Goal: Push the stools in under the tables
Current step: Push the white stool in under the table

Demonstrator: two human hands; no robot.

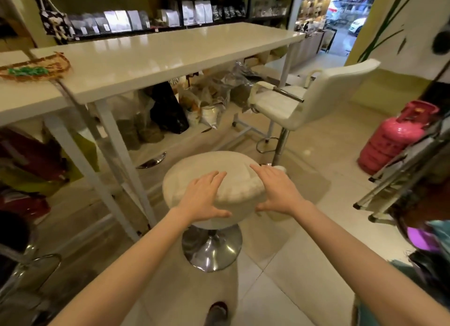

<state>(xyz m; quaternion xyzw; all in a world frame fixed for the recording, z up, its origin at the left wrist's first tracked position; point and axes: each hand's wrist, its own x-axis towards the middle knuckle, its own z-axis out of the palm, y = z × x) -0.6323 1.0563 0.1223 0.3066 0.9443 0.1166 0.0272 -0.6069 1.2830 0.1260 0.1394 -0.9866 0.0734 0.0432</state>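
Observation:
A round cream stool (214, 169) on a chrome pedestal base (211, 249) stands on the tiled floor, just in front of the long white table (155, 55). My left hand (203, 198) and my right hand (277, 189) both clasp the near rim of its seat, fingers spread over the top and thumbs under the edge. A white bar chair with a backrest (314, 99) stands to the right, out from the table's end. The chrome base of another stool (152, 161) shows under the table.
Bags and sacks (170, 111) are piled under the table. A woven tray (34, 68) lies on the table's left end. A pink gas cylinder (394, 135) and folded metal frames (401, 177) stand at the right. Shelves of packets line the back wall.

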